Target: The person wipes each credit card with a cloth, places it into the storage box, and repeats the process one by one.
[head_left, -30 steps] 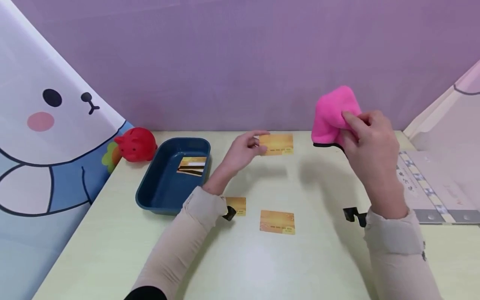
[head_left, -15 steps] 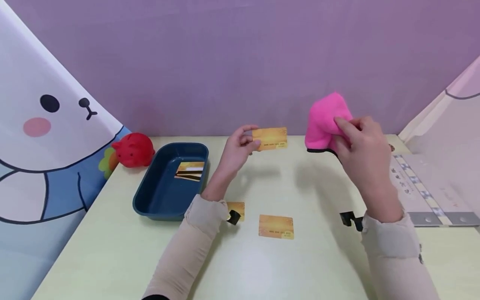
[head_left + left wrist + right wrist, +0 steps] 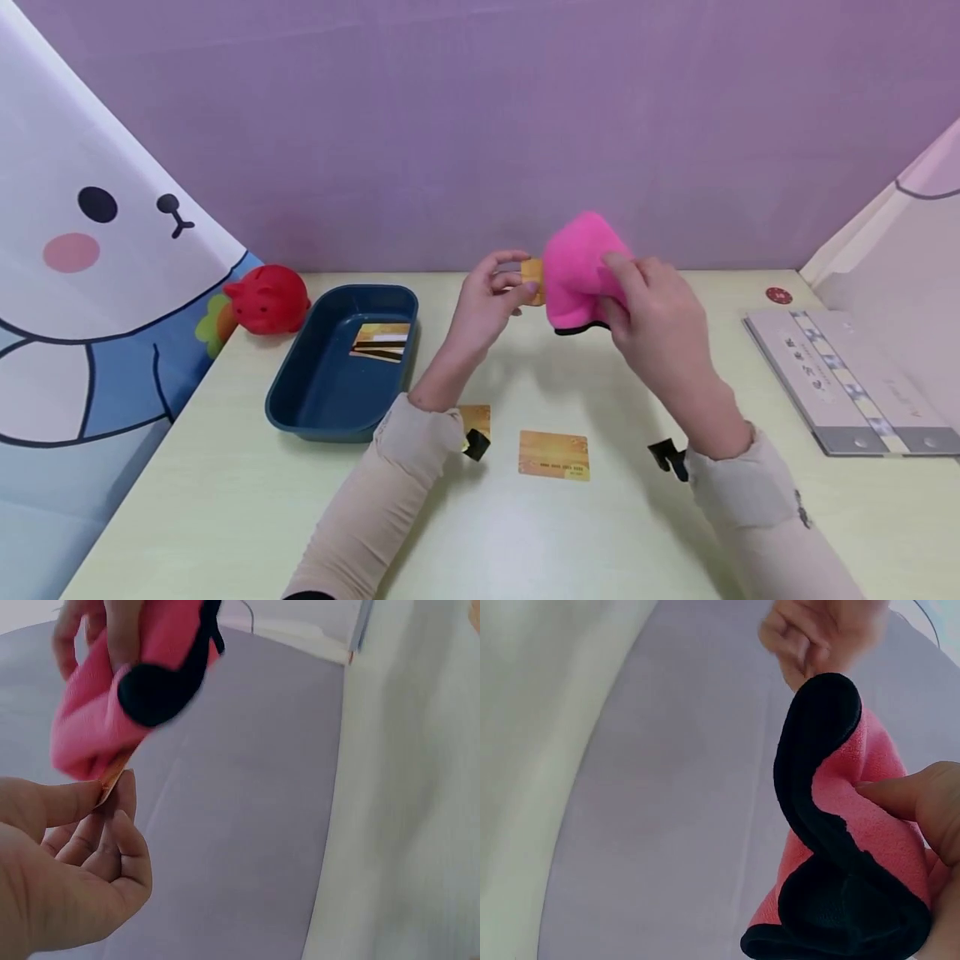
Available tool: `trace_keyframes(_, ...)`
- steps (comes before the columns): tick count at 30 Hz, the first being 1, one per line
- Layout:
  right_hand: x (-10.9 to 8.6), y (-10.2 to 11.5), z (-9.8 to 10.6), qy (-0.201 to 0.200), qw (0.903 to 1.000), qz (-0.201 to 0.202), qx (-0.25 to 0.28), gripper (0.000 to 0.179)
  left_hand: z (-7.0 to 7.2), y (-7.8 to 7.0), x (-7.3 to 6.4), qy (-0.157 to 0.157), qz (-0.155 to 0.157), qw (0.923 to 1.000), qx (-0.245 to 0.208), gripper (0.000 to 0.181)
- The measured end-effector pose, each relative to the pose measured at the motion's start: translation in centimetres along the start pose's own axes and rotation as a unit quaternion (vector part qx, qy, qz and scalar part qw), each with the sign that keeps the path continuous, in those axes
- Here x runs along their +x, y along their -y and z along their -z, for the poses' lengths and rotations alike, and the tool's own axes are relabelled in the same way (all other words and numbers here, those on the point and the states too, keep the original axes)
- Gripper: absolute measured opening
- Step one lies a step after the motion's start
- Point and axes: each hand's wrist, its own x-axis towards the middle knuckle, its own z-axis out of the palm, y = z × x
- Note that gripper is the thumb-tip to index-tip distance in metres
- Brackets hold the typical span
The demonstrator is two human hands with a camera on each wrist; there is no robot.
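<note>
Between thumb and fingers, my left hand (image 3: 483, 308) pinches the edge of a gold bank card (image 3: 532, 282), held up above the back of the table. A pink cloth (image 3: 581, 271) with a black edge is bunched in my right hand (image 3: 660, 325). In the head view the cloth covers most of the card. The left wrist view shows the pink cloth (image 3: 97, 720) at the card (image 3: 112, 780), just above the left fingertips. In the right wrist view the cloth's black trim (image 3: 802, 765) curls forward, and the card is hidden.
A blue tray (image 3: 281, 408) with several cards (image 3: 381, 335) stands at left, beside a red piggy bank (image 3: 268, 300). Two gold cards lie in front, one card (image 3: 553, 455) in full view, one card (image 3: 477, 419) partly behind the left cuff. A grey box (image 3: 795, 375) and red chip (image 3: 778, 295) are at right.
My left hand has lifted the card slightly. My right hand has moved left with the pink cloth, from well apart to the card, and now covers most of it.
</note>
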Motion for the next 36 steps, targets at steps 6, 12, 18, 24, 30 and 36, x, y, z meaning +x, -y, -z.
trace_keyframes(6, -0.1, 0.1, -0.4, 0.005, 0.9998, 0.010, 0.019, 0.023, -0.1, -0.6, -0.2, 0.005, 0.024, 0.9993, -0.027, 0.034)
trace_keyframes(12, -0.2, -0.2, -0.4, 0.026, 0.9987, 0.017, 0.041, 0.027, 0.0, -0.7, -0.2, 0.009, 0.032, 0.9979, -0.056, 0.034)
trace_keyframes(18, -0.3, -0.4, -0.5, 0.015, 0.9997, 0.021, 0.006, 0.033, 0.1, -0.6, -0.1, 0.003, 0.057, 0.9958, -0.071, 0.035)
trace_keyframes(24, -0.4, -0.4, -0.7, 0.006, 0.9996, 0.019, -0.019, 0.034, 0.2, -0.7, -0.1, -0.002, 0.049, 0.9969, -0.061, 0.033)
trace_keyframes(30, -0.5, -0.9, -0.7, 0.012, 0.9993, 0.018, -0.029, 0.029, 0.6, -0.8, -0.1, -0.003, 0.048, 0.9975, -0.052, 0.033)
trace_keyframes(36, -0.5, -2.4, -0.1, 0.019, 0.9984, -0.005, -0.053, 0.026, 1.4, -1.0, 0.0, -0.003, 0.051, 0.9956, -0.078, 0.036)
